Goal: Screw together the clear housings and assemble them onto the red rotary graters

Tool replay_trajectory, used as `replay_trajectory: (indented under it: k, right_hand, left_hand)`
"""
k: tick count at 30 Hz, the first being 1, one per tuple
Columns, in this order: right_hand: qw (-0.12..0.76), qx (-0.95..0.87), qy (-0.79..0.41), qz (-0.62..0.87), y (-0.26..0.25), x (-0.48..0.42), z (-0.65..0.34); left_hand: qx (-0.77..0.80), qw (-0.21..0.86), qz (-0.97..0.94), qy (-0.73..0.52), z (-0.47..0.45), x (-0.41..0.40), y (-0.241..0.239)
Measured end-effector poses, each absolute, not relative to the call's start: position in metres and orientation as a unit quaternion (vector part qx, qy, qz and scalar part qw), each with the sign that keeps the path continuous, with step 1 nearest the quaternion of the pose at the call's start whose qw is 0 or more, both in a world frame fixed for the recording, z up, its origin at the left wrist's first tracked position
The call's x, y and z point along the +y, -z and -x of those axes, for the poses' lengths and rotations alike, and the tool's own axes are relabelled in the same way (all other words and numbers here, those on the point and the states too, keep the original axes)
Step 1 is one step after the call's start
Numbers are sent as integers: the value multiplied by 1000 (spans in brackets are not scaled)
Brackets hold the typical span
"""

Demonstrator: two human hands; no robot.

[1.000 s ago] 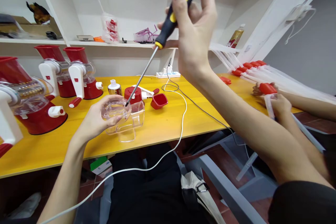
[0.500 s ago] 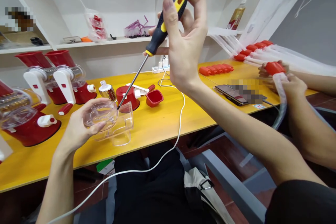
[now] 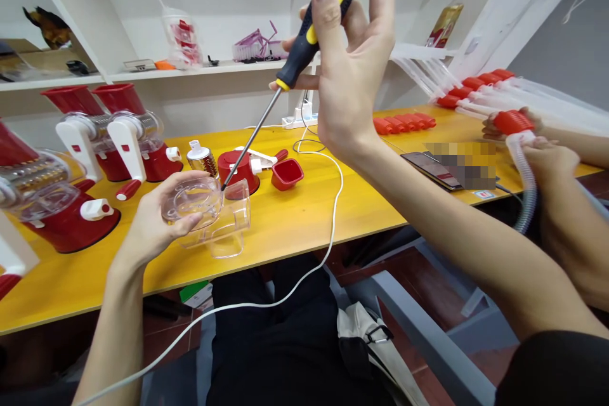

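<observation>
My right hand point(image 3: 354, 70) is wrapped round the black and yellow handle of a screwdriver point(image 3: 299, 54), raised high. Its shaft slants down to the left, and the tip meets the rim area of a clear plastic housing point(image 3: 231, 219). Whether the tip presses on the plastic or passes just in front, I cannot tell. My left hand point(image 3: 152, 222) grips the housing by its round end, thumb in front, above the yellow table. Behind the housing are a red base point(image 3: 233, 162) with a white crank, a metal grater drum point(image 3: 202, 162) and a red square hopper point(image 3: 287, 174).
Assembled red and white rotary graters point(image 3: 137, 133) stand at the left. A white cable point(image 3: 266, 304) crosses in front of me. Red ribbed parts point(image 3: 404, 122) and a phone point(image 3: 431, 171) lie to the right, where another person's hands point(image 3: 547, 155) hold a red-ended hose.
The whole view has shifted slightly to the right. The screwdriver and the clear housing keep nearly the same position relative to each other, and both hands keep their hold.
</observation>
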State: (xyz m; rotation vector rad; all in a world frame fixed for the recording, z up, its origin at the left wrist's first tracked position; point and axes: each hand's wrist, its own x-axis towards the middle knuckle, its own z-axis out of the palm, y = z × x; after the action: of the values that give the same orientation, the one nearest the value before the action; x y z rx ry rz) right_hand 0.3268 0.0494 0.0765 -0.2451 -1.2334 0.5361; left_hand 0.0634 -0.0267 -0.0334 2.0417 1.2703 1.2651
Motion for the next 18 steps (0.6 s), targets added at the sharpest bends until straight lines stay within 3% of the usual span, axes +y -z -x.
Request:
replay_trajectory:
  k: [11,18]
  right_hand:
    - [775,-596,-211,6,-94,35,-331]
    - [763,-628,-153,4,-95,8,-323]
  left_hand:
    - [412,97,-791,-441,-75,-40,30]
    - [416,93,-804,-416,-74,-42,30]
